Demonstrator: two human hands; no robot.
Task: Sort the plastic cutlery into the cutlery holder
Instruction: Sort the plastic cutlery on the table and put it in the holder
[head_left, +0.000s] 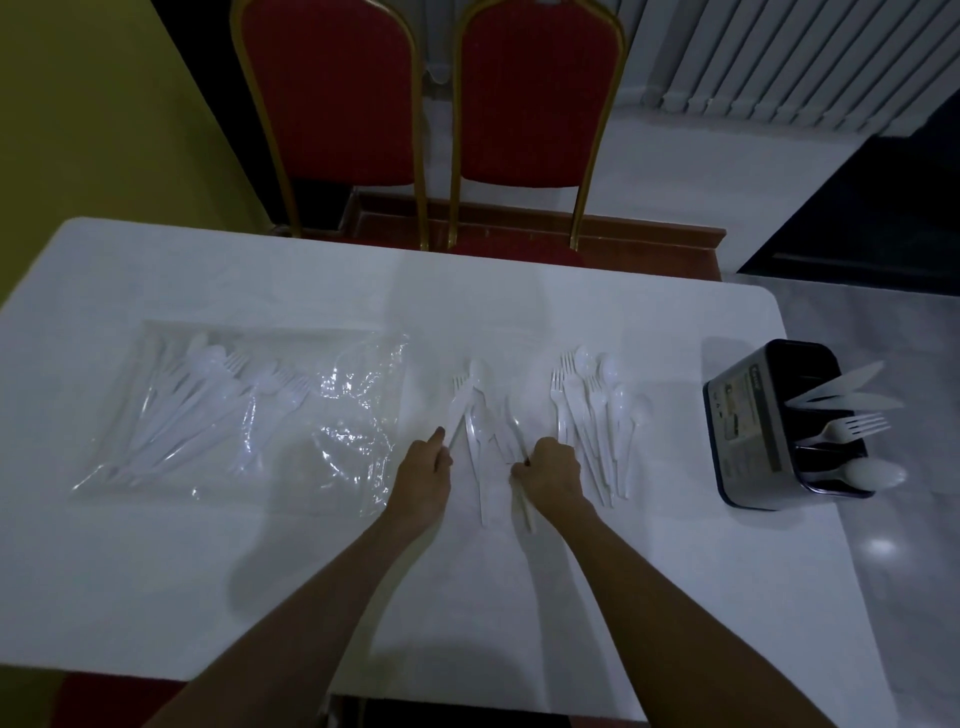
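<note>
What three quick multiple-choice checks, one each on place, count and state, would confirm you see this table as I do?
1. Where on the table does the cutlery holder stand?
A. right end
B. left end
C. middle

2. How many red chairs stand behind the table?
A. one
B. two
C. four

3. What is the right hand doing?
A. lying flat, empty
B. gripping a piece of cutlery
C. reaching into the holder

Answers:
1 A, the holder sits near the table's right edge.
2 B, two red chair backs show side by side.
3 B, the hand curls round a white handle.
</note>
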